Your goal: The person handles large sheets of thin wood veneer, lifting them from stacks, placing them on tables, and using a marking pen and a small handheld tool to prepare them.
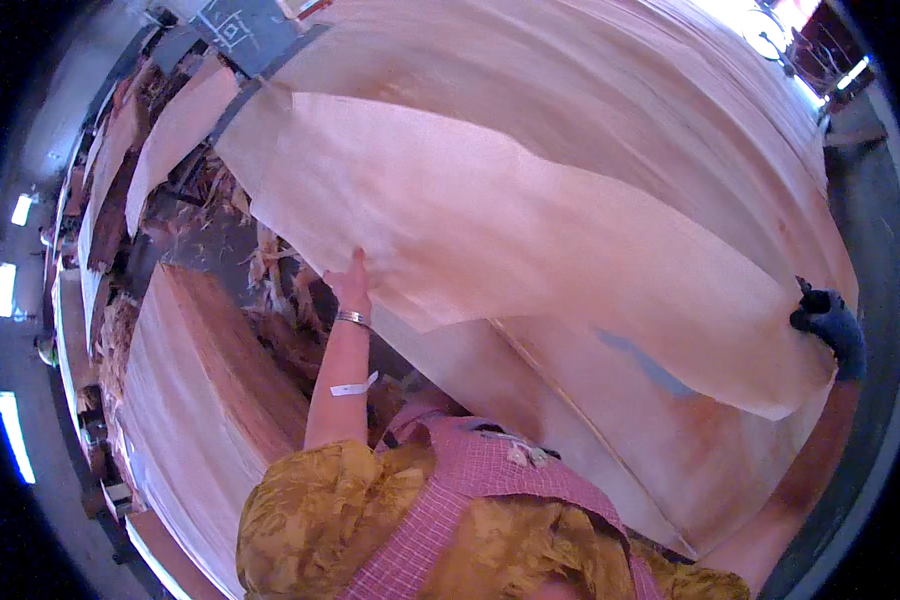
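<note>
A large, thin, pale sheet of wood veneer (530,220) stretches across in front of me, its surface gently waved. My left hand (350,285), bare, with a bracelet at the wrist, lies at the sheet's near left edge with thumb and a finger spread apart. At the far right, my right hand (832,328) in a dark glove has its fingers curled at the sheet's right end. Under that sheet lie more veneer sheets, and a thin wooden stick (590,425) runs diagonally over them toward my body.
Another veneer stack (190,380) stands to my left. Torn veneer scraps (270,270) litter the gap between the stacks. Further narrow pieces (175,135) lean at the upper left, near a grey-blue panel (235,30). Wide layered sheets (590,80) spread out beyond the held one.
</note>
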